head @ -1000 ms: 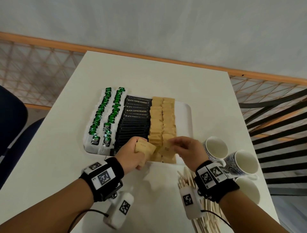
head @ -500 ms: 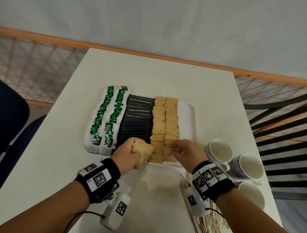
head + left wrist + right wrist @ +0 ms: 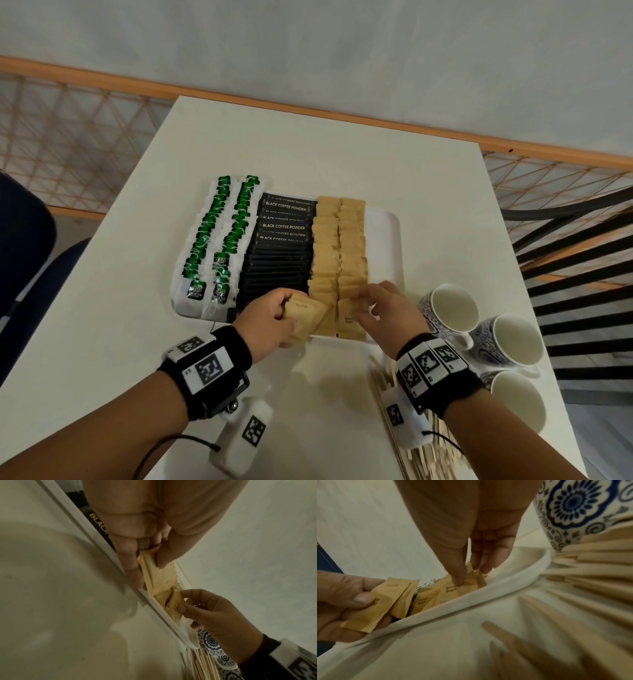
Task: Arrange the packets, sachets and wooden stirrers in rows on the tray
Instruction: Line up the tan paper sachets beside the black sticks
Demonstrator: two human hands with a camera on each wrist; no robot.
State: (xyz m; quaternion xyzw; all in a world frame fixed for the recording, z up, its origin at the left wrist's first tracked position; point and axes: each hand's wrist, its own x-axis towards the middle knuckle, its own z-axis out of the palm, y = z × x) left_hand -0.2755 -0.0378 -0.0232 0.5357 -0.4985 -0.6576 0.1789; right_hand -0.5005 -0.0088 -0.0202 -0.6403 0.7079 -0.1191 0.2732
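Observation:
A white tray point(image 3: 383, 240) holds two rows of green tea packets point(image 3: 219, 240), a row of black coffee sachets point(image 3: 281, 253) and two rows of brown sugar sachets point(image 3: 339, 253). My left hand point(image 3: 274, 315) grips a small stack of brown sachets point(image 3: 305, 313) over the tray's near rim point(image 3: 488, 592); the wrist views show this stack point(image 3: 159, 582) point(image 3: 385, 601) between thumb and fingers. My right hand point(image 3: 380, 308) pinches one brown sachet point(image 3: 453, 592) at the near end of the right brown row. Wooden stirrers point(image 3: 421, 455) lie loose on the table under my right wrist.
Three blue-patterned mugs point(image 3: 448, 308) stand right of the tray, close to my right hand. The tray's right strip beside the brown rows is bare. A railing and a dark chair point(image 3: 24, 240) flank the white table point(image 3: 342, 154).
My right hand has lowered its brown sachet onto the near end of the right brown row. The left hand has kept its stack and barely moved.

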